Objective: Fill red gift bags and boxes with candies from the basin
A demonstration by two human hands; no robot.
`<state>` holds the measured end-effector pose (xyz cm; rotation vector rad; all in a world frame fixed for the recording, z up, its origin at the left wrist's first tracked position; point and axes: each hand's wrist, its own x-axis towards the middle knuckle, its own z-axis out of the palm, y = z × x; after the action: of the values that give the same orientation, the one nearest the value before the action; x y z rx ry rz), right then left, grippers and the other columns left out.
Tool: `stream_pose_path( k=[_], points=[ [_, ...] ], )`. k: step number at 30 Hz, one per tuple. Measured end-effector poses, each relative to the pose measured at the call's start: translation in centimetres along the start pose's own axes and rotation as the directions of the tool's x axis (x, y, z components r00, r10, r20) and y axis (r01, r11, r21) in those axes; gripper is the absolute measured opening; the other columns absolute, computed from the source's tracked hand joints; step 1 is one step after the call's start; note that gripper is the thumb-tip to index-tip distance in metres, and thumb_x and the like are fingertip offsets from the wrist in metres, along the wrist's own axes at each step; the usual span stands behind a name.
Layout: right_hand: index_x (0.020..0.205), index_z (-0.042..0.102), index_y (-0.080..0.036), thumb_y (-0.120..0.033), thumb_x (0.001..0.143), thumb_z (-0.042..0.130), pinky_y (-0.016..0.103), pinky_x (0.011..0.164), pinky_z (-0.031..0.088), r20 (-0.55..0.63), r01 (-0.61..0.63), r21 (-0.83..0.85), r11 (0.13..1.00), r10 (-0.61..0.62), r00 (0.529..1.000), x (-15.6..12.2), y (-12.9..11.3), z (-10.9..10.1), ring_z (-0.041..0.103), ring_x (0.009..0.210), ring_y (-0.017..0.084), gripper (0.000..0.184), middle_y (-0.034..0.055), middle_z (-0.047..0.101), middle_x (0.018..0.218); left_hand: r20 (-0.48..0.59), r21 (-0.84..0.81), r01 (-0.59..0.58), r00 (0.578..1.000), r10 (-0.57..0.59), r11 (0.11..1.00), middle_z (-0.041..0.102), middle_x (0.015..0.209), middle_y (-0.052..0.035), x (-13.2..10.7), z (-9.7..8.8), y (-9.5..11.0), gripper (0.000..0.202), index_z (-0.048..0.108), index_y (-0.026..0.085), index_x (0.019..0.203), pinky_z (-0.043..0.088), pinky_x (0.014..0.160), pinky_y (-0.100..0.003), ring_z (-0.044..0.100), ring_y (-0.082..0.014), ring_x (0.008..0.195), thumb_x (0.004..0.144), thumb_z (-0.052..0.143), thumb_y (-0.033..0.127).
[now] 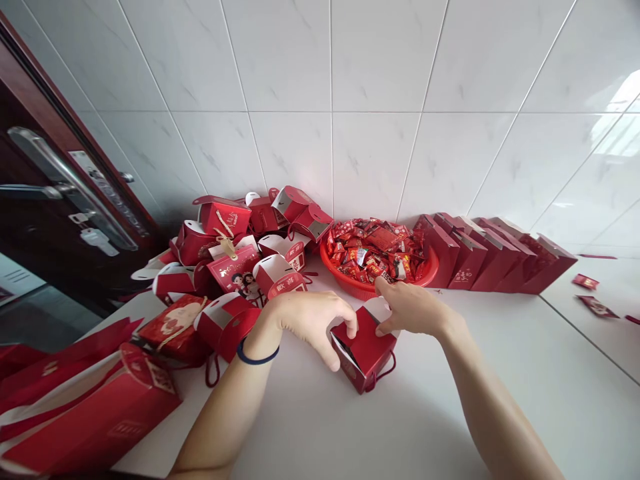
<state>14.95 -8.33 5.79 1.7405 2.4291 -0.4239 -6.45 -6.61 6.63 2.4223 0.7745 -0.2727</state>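
Observation:
A small red gift box [370, 343] with a dark red cord handle sits on the white table in front of me, its top flaps partly folded in. My left hand [315, 323] is at its left side, fingers curled onto the top flap and thumb by the left corner. From the right, my right hand [413, 308] grips the box's far right edge, thumb on the red top and forefinger at the white-lined flap. A dark band circles my left wrist. Just behind the box stands a red plastic basket [350, 285] heaped with red-wrapped candies [380, 247].
Several red gift boxes [280, 273] are piled at left, beside larger red bags [95, 413]. Red paper bags [493, 260] stand in a row at right against the tiled wall [375, 147]. Loose packets [597, 307] lie far right. A door handle [75, 187] with keys is at left.

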Motion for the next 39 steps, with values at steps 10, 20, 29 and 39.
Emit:
stream_pose_path(
  k=[10, 20, 29, 39],
  points=[
    [0.106, 0.052, -0.02, -0.036, 0.073, 0.083, 0.028, 0.056, 0.027, -0.014, 0.027, -0.067, 0.997, -0.028, 1.0, 0.2, -0.4, 0.3, 0.066, 0.08, 0.026, 0.048, 0.002, 0.065, 0.08, -0.098, -0.024, 0.059, 0.993, -0.061, 0.998, 0.071, 0.088, -0.0008, 2.0, 0.8, 0.1, 0.015, 0.073, 0.019, 0.09, 0.038, 0.062, -0.025, 0.06, -0.0163, 0.078, 0.078, 0.075, 0.029],
    [0.107, 0.053, -0.018, -0.035, 0.071, 0.084, 0.028, 0.056, 0.027, -0.024, 0.035, -0.068, 0.997, -0.037, 0.999, 0.2, -0.4, 0.5, 0.065, 0.076, 0.023, 0.051, 0.0014, 0.064, 0.08, -0.083, -0.029, 0.039, 0.996, -0.041, 0.999, 0.07, 0.082, -0.0012, 2.5, 1.3, -0.5, 0.015, 0.074, 0.019, 0.087, 0.036, 0.058, -0.025, 0.056, -0.0153, 0.07, 0.079, 0.073, 0.03],
    [0.104, 0.054, -0.02, -0.037, 0.074, 0.082, 0.028, 0.056, 0.026, -0.038, 0.049, -0.073, 0.996, -0.052, 0.998, 0.1, -0.3, 0.5, 0.064, 0.076, 0.023, 0.044, 0.0004, 0.063, 0.076, -0.084, -0.032, 0.04, 0.996, -0.042, 0.999, 0.072, 0.089, -0.001, 2.0, 0.8, 0.2, 0.014, 0.074, 0.02, 0.091, 0.037, 0.063, -0.025, 0.059, -0.0161, 0.078, 0.079, 0.074, 0.028],
    [0.102, 0.055, -0.021, -0.035, 0.076, 0.079, 0.027, 0.057, 0.029, -0.018, 0.044, -0.047, 0.998, -0.044, 0.999, -0.1, 0.0, 0.3, 0.066, 0.082, 0.024, 0.038, 0.0042, 0.07, 0.095, -0.077, -0.012, 0.073, 0.994, -0.073, 0.997, 0.069, 0.082, -0.0008, 2.2, 1.0, 0.0, 0.016, 0.074, 0.019, 0.089, 0.036, 0.06, -0.025, 0.057, -0.0158, 0.074, 0.079, 0.072, 0.031]
  ],
)
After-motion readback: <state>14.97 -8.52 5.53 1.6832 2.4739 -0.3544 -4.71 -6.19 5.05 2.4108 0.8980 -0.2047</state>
